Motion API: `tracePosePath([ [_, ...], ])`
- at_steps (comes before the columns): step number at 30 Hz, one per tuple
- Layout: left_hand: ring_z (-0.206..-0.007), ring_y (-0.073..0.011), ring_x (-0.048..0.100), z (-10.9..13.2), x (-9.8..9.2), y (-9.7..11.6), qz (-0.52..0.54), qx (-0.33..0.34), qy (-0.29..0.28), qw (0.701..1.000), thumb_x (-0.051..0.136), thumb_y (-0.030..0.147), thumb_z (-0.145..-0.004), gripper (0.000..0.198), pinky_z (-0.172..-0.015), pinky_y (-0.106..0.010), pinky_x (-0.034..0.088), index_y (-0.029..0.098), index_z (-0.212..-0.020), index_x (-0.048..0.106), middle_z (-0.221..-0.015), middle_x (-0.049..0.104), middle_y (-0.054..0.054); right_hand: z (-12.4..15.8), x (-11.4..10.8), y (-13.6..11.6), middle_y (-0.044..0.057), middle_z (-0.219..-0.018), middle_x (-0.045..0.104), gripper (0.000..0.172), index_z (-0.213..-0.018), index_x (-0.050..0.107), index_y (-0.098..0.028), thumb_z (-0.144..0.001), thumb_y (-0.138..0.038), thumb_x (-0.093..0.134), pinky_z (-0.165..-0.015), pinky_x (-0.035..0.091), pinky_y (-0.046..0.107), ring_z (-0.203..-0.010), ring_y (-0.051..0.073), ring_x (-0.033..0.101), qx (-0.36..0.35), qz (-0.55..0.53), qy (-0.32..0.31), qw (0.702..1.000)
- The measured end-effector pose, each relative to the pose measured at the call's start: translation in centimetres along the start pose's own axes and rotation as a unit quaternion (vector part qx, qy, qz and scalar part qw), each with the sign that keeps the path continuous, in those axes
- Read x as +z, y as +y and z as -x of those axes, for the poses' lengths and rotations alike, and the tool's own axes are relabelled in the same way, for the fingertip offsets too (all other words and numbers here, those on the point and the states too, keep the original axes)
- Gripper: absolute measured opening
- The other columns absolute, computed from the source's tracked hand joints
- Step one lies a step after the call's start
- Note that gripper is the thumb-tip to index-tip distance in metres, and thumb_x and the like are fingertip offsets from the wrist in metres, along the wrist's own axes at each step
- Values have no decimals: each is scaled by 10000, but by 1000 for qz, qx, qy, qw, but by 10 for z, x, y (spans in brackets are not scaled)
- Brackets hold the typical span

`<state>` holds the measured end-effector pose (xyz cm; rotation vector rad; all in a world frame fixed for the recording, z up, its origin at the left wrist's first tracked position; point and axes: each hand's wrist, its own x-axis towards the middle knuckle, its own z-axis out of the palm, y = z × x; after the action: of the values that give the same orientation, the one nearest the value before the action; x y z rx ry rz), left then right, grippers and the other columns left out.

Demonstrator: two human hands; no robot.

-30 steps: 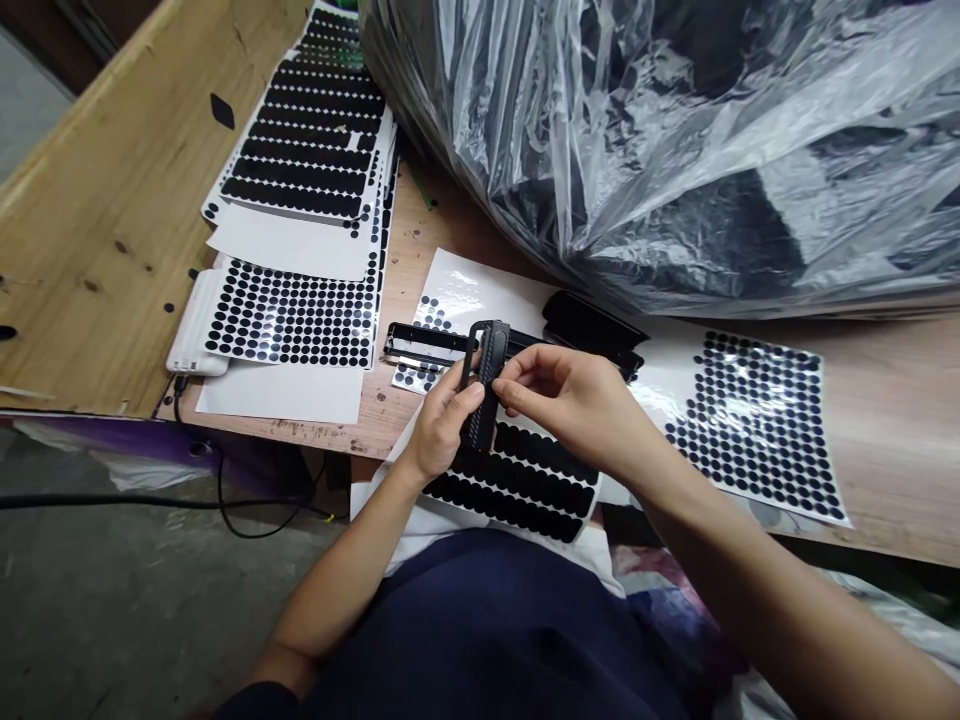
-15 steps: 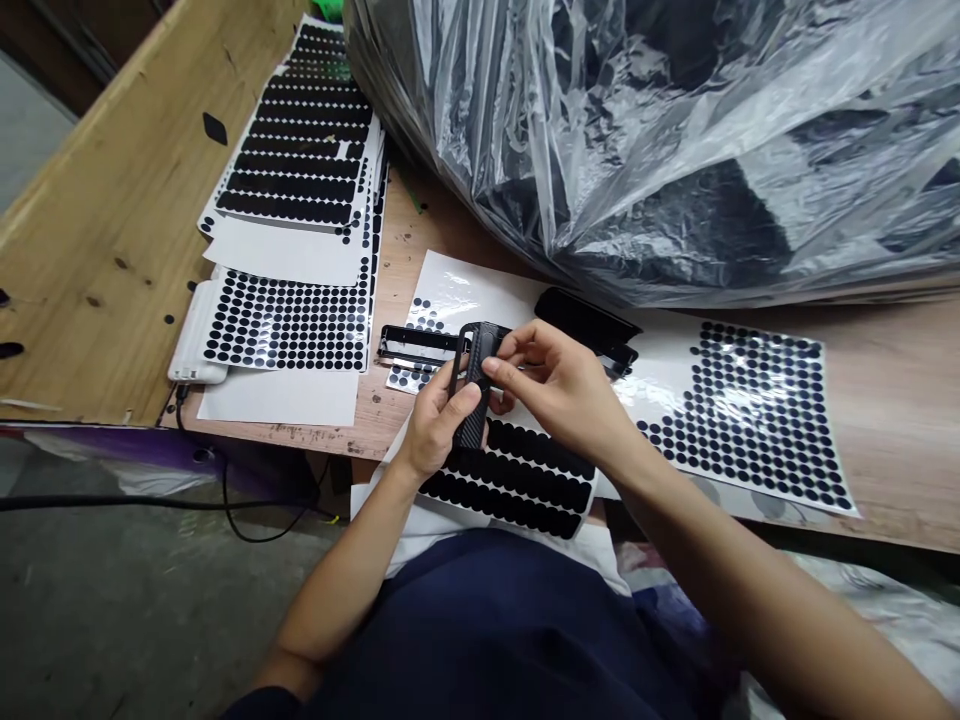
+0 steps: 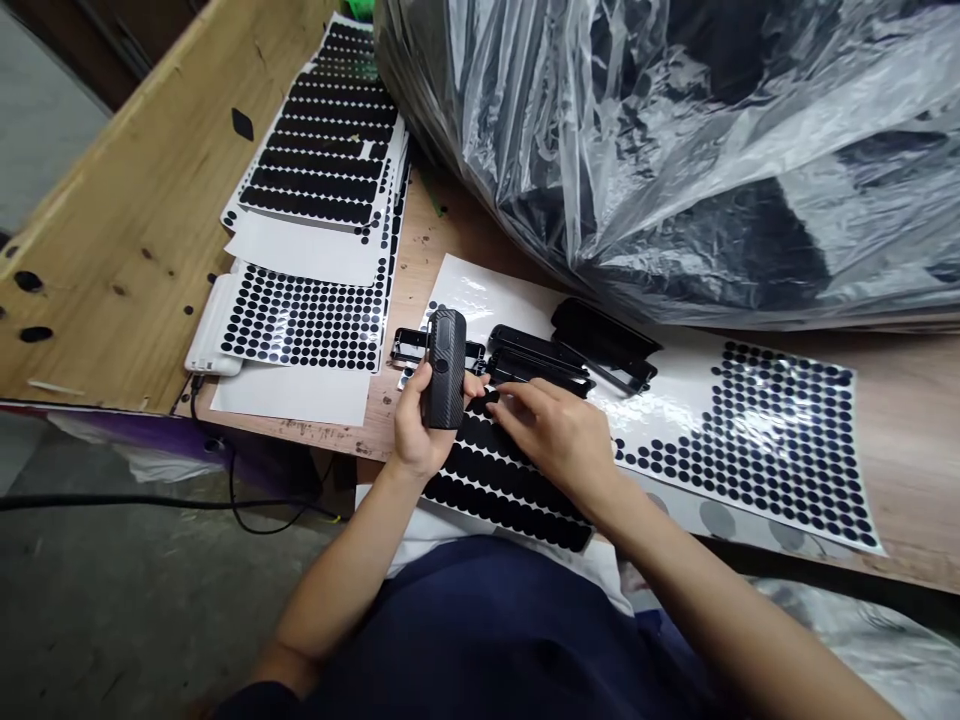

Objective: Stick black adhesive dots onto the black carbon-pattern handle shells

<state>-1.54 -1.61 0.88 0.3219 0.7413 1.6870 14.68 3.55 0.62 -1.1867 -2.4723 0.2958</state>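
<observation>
- A clear plastic bag (image 3: 675, 150) filled with dark goods is seen across the upper right.
- One black textured casing (image 3: 443, 368) is clamped upright in the left hand (image 3: 415, 435) at centre frame.
- The right hand (image 3: 559, 435) is laid, fingers apart, on one sheet of oval pads (image 3: 510, 490), which overhangs the table edge (image 3: 322, 435).

The right hand (image 3: 559, 435) has let go of the black carbon-pattern case (image 3: 442, 368) and dropped onto the sheet of oval pads (image 3: 510, 485). The left hand (image 3: 420, 425) now holds the case alone, turned upright.
</observation>
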Motion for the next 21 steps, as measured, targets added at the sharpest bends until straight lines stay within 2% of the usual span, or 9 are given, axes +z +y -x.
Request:
tracePosePath([
  [4,-717,-172,563,1,-1,5,26,-12,-23,999,463,470,-993,467,-903,-375,560,154,-722,674,-723,554,-53,-4,-5,-2,103,-992,757,214,-999,742,-204,-944,-410,721,-639,483,351,-886,280,676,-40,-13,0,999],
  [8,-601,-128,478,9,2,23,61,-38,-47,996,523,494,-960,407,-678,-299,560,171,-749,652,-719,504,-18,-7,-14,-5,85,-931,771,124,-1062,711,-204,-977,-277,658,-812,518,420,-882,275,690,-61,-127,-47,989],
  [11,-524,-105,414,18,8,39,78,-41,-78,993,585,506,-934,384,-592,-287,534,184,-727,617,-692,465,7,-10,-21,-5,45,-862,746,257,-1212,695,-220,-982,-315,632,-735,527,357,-763,215,687,15,-262,-123,957],
  [13,-493,-104,412,22,10,44,70,-32,-102,992,597,529,-927,397,-611,-311,542,191,-720,603,-666,470,12,-12,-24,-3,-6,-735,672,370,-1279,673,-213,-966,-406,644,-617,489,313,-625,177,616,69,-340,-187,919],
  [15,-502,-117,456,21,10,41,39,-32,-111,993,598,552,-924,397,-659,-339,550,190,-759,614,-668,516,4,-14,-25,-1,-41,-664,609,438,-1299,656,-195,-950,-459,647,-572,455,301,-564,161,560,91,-375,-229,894],
  [16,-522,-128,490,20,8,36,16,-34,-109,993,603,557,-921,393,-684,-350,550,187,-789,621,-681,548,-6,-14,-24,-1,-42,-665,614,441,-1293,651,-191,-942,-459,652,-582,459,304,-572,163,568,94,-374,-237,892],
  [18,-581,-153,553,14,5,25,-34,-40,-87,995,620,548,-915,374,-732,-367,548,179,-851,624,-719,604,-25,-12,-21,-1,-21,-717,675,404,-1260,651,-199,-920,-416,679,-633,496,319,-627,180,631,96,-346,-224,906],
  [21,-633,-166,591,7,-2,9,-66,-35,-40,996,606,519,-922,349,-800,-386,541,172,-884,602,-751,634,-40,-5,-16,-4,35,-846,756,273,-1148,684,-212,-902,-329,707,-673,544,339,-696,209,704,95,-264,-149,948],
])
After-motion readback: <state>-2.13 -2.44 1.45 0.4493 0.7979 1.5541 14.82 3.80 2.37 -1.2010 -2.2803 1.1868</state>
